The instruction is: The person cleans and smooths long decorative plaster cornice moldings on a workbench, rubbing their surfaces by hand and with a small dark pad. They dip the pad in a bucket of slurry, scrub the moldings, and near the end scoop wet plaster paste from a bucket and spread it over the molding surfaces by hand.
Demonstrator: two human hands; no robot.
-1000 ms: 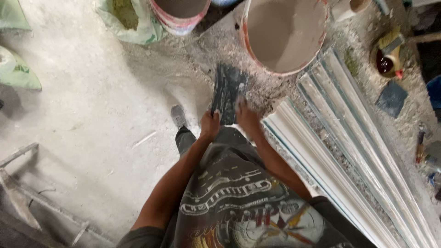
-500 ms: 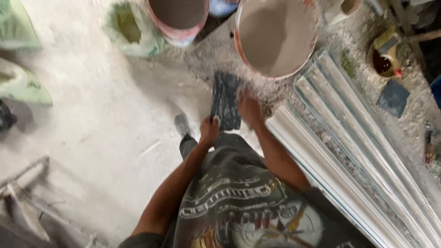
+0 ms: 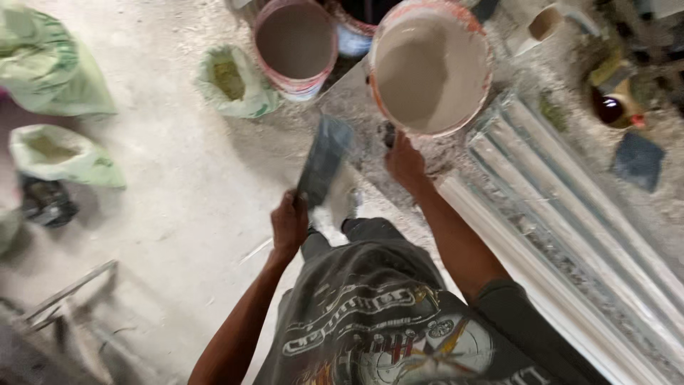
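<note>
- The left hand (image 3: 288,227) grips the dark flat panel (image 3: 325,160) by its lower end.
- The right hand (image 3: 405,161), grip unclear, rests beside the plaster bucket (image 3: 431,68).
- The panel is best kept level, supported by both hands.

Beside the pale-grey mould (image 3: 570,214) the bucket (image 3: 430,68) is orange-rimmed, its mix beige. Left of the bucket a pink pail (image 3: 295,48) — brown inside — and green sacks (image 3: 53,68). The slab (image 3: 324,160) is dark grey; the shirt (image 3: 385,321) charcoal, white-printed.
</note>
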